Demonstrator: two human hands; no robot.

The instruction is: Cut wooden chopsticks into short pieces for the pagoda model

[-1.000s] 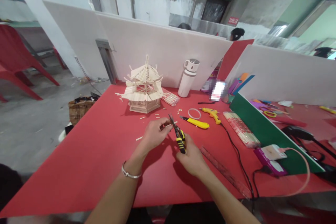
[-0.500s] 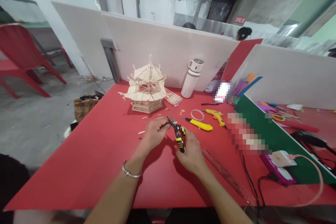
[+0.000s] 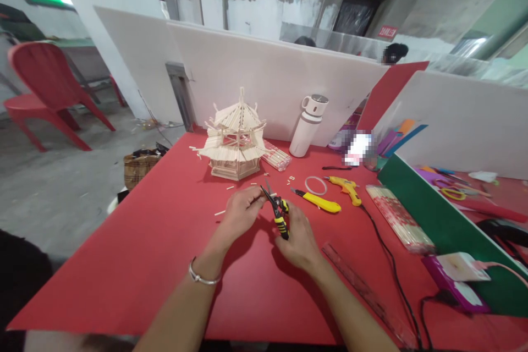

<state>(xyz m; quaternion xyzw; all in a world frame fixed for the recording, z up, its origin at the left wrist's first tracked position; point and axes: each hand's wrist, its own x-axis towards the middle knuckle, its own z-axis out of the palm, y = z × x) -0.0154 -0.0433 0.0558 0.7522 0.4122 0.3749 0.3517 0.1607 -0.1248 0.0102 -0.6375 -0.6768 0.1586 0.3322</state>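
Note:
My right hand [image 3: 300, 234] is closed around black-and-yellow snips [image 3: 281, 226], whose blades are parted and point away from me. At the blades, my left hand [image 3: 243, 209] is closed in a pinch; a short pale wooden stick [image 3: 273, 194] shows between the blades, its other end hidden by the fingers. Beyond the hands stands a two-tiered pagoda model [image 3: 237, 146] made of thin wooden sticks. Cut stick bits [image 3: 291, 180] lie around it, and a longer loose stick [image 3: 220, 213] rests just left of my left hand.
Right of my hands are a yellow utility knife [image 3: 319, 201], a yellow glue gun [image 3: 345, 189], a clear ring [image 3: 315, 186] and a ruler [image 3: 363, 291]. A white bottle [image 3: 306, 129] stands by the partition [image 3: 247, 66]. Packed sticks [image 3: 398, 220] lie near the green board [image 3: 412, 203].
The view has shifted slightly, so the table's things sit a little further right in the picture. My hands keep nearly the same pose, with the snips still at the stick.

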